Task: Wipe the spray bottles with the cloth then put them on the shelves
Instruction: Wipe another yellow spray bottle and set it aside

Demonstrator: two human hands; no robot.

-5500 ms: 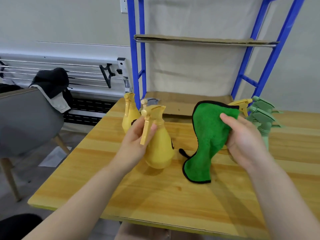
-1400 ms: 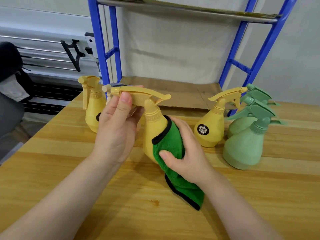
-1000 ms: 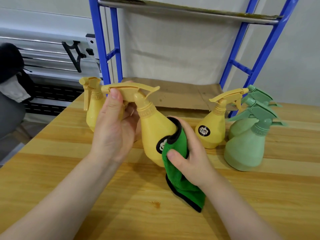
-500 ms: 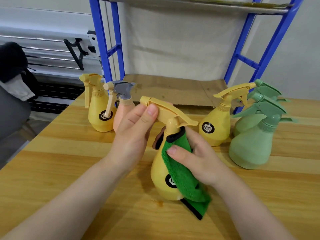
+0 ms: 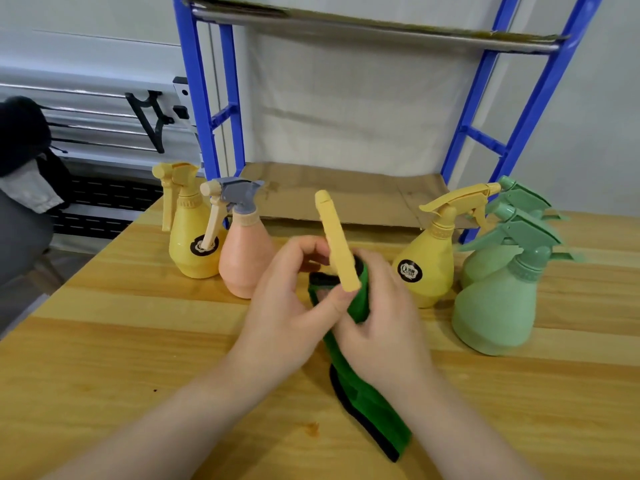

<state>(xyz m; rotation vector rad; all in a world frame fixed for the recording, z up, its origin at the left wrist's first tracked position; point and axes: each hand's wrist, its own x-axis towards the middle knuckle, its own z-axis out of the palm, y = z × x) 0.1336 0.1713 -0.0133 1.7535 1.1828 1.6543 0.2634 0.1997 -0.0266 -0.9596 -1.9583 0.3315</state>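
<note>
Pointing away, yellow spray bottle point(image 5: 337, 244) nozzle

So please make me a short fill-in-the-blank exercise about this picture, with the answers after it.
1. The cloth in the right hand is ____ in colour.
2. The peach bottle has a ____ spray head.
3. The number of pale green bottles on the table is ____.

Answers: green; grey; two

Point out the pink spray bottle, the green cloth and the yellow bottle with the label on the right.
pink spray bottle point(image 5: 244, 261), head view, on its rounded body.
green cloth point(image 5: 367, 403), head view, on the hanging lower part.
yellow labelled bottle point(image 5: 433, 268), head view, on its body beside the label.
</note>
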